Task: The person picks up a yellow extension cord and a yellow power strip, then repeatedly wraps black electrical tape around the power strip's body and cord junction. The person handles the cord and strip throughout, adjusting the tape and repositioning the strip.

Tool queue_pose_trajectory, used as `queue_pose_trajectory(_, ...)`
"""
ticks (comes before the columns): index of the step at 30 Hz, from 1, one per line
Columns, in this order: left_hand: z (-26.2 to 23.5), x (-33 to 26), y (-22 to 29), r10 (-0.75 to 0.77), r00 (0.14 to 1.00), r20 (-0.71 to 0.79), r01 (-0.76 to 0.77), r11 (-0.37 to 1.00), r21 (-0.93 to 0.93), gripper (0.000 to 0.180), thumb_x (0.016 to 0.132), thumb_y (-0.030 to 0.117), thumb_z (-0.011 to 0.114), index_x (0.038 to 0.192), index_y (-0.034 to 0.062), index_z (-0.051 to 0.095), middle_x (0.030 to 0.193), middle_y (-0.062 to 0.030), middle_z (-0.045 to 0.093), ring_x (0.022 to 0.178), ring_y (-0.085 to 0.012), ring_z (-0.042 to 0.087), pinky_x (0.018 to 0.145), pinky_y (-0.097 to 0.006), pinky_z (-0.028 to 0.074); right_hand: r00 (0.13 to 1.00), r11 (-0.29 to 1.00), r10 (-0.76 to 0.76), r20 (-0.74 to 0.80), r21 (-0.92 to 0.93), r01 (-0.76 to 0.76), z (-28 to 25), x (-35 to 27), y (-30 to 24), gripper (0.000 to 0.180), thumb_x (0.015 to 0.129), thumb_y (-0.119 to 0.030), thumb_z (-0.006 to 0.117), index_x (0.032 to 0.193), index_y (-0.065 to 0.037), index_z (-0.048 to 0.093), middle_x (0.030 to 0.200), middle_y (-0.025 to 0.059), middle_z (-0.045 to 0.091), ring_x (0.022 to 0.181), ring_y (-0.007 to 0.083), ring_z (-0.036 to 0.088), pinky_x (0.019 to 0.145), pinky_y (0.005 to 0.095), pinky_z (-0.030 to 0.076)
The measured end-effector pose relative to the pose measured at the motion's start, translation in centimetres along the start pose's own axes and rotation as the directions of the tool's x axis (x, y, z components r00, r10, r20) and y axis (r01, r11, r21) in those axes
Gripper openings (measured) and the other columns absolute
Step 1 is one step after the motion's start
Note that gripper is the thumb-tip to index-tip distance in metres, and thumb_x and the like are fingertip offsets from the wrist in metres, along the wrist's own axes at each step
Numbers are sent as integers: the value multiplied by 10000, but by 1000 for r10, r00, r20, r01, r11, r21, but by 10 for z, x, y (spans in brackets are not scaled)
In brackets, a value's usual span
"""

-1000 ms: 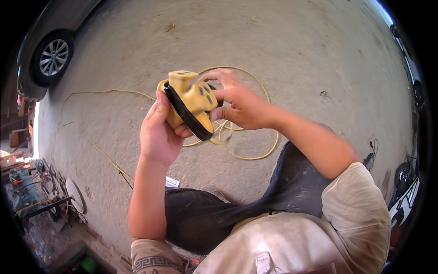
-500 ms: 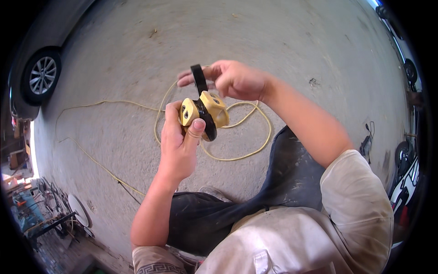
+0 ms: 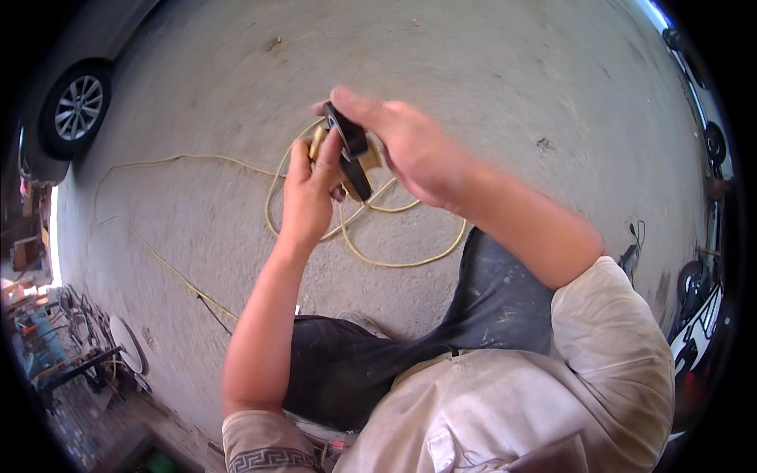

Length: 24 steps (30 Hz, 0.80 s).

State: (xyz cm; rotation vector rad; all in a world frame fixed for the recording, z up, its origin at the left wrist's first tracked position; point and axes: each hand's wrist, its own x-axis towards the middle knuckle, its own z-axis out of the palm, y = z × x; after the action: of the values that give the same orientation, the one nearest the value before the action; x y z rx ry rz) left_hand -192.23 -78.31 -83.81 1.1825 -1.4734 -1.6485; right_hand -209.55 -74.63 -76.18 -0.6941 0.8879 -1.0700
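My left hand (image 3: 306,197) is closed around a yellow electrical socket block (image 3: 373,155), which is partly hidden by my fingers and the tape. A black band of tape (image 3: 359,183) runs around the block's middle. My right hand (image 3: 418,150) grips a roll of black electrical tape (image 3: 357,143) just above the block, its thumb over the top of the roll. Both hands are close together, with the roll tilted between them. Below them, a yellow cord (image 3: 406,265) lies in loose loops on the concrete floor.
At the far left stands a car with a silver-spoked wheel (image 3: 79,108). A white disc (image 3: 127,345) and assorted clutter are at the lower left. A dark object with a thin cable (image 3: 629,256) lies on the floor to the right, near wheels (image 3: 693,282) along that edge.
My right hand has gone from spread fingers beside the tape to a grip on the roll. The socket block has moved up slightly and turned, its socket holes now out of sight.
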Motion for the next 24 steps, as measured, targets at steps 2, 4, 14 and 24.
queue_pose_trajectory(2,-11,9,-5,24,999,-41,-31,981,-192,279,1114,385,504,1075,110,531,849,0,595,680,-79,542,574,-250,429,971,923,-240,1,-310,228,3,1,19,543,1068,-481,533,864,-12,715,1047,169,698,1092,263,613,946,394,488)
queue_pose_trajectory(4,-18,11,-2,12,994,-108,-41,962,-270,302,1105,404,516,1110,103,545,868,-13,614,676,-87,532,580,-255,435,888,718,-459,-10,-593,364,16,-11,37,567,1071,-476,522,797,-20,719,1112,217,670,1240,331,506,1048,440,405)
queue_pose_trajectory(14,-53,11,35,-65,955,-288,-125,795,-593,358,1085,419,551,1088,64,604,910,-38,640,671,-116,465,618,-287,442,926,411,-375,-41,-903,127,3,-6,73,571,1020,-479,598,773,20,727,1012,224,693,1105,387,564,966,476,449)
queue_pose_trajectory(24,-69,3,43,-80,952,-295,-122,785,-607,410,1103,450,492,1076,53,594,884,-54,627,653,-111,458,597,-289,425,774,201,-617,144,-922,331,-3,3,68,452,968,-395,695,817,25,762,1089,157,721,1084,340,593,949,458,469)
